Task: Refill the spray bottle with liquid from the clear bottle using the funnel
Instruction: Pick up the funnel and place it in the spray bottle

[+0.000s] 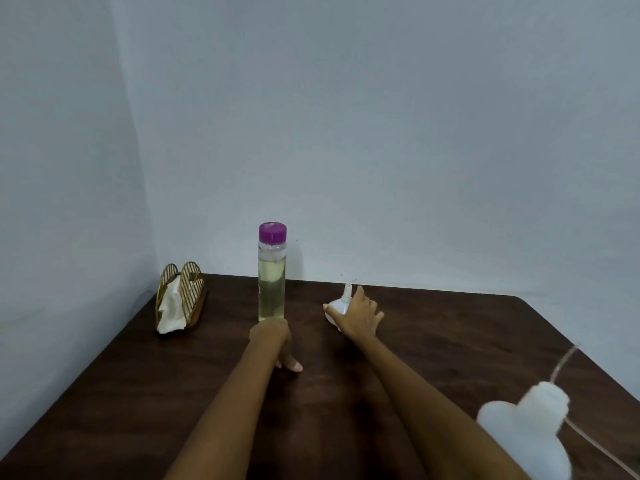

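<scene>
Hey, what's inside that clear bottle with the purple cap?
The clear bottle holds pale yellowish liquid most of the way up, with an empty gap below its purple cap. The left hand covers the bottle's base.

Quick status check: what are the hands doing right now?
Right hand gripping white funnel. Left hand idle near clear bottle, purple cap still on. Sprayer head lies off, nearby.

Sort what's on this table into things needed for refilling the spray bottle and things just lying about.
For the job:
clear bottle, purple cap on, holding pale yellow liquid
white funnel, upside down, under the right hand
spray head with its dip tube, lying at the right edge

Just lying about:
gold wire napkin holder with a white napkin

The spray bottle's body is not visible.
</scene>
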### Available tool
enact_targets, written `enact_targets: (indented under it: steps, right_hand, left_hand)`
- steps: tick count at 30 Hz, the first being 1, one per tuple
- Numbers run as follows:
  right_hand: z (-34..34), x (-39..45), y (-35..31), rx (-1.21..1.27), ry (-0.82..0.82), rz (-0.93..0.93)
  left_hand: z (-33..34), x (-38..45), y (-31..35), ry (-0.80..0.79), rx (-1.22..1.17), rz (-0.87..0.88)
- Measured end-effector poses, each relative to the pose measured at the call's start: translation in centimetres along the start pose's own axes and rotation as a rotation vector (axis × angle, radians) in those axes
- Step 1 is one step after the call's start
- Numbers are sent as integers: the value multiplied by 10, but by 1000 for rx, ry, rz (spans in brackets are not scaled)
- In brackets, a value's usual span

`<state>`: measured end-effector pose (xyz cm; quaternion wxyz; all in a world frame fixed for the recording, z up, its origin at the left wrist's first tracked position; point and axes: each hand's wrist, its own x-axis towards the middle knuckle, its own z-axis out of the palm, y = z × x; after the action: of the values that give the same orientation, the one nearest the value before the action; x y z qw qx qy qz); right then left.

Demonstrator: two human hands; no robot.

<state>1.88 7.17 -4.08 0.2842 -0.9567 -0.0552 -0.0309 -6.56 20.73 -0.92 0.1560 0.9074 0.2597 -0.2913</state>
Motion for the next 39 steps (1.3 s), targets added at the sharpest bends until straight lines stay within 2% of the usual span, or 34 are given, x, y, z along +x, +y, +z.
enact_targets:
  steps: [2, 8, 11, 14, 19, 21, 23, 25, 27, 29, 31, 34, 36, 39]
  right_hand:
    - [4, 4, -3, -60, -35, -11]
    - [-3, -7, -7, -78, -98, -28]
    - [-8, -19, -3, -16, -82, -10]
    - [-16, -36, 4, -54, -102, -6]
    - [-32, -70, 21, -35, -64, 135]
    - [-40, -86, 20, 58, -49, 155]
    - [-49, -94, 13, 314, -76, 187]
    - [-65, -104, 3, 679, -124, 193]
    - [-86, -116, -7, 931, -126, 183]
    - [-103, -126, -14, 1052, -135, 147]
    - [-120, -139, -20, 1136, -174, 127]
    - [-139, -152, -17, 1220, -219, 133]
    - [-161, -172, -16, 1207, -250, 147]
    - [-185, -184, -8, 1187, -133, 124]
  left_hand:
    - [-2, 3, -3, -53, -58, -8]
    - [6, -8, -6, 63, -163, 36]
    - [15, -15, -9, 93, -266, 52]
    - [23, -22, -17, 108, -357, 63]
    - [36, -43, -21, 334, -582, 187]
    - [40, -56, -12, 385, -642, 226]
    - [44, -68, -1, 384, -735, 251]
    - [47, -88, 10, 228, -982, 247]
    - [52, -111, 23, 20, -1255, 266]
    - [54, -134, 36, -126, -1553, 334]
    - [50, -155, 47, -176, -1802, 349]
    - [44, -178, 61, -190, -1982, 322]
    - [44, -189, 68, -142, -2009, 313]
    - [43, -196, 76, 172, -1809, 302]
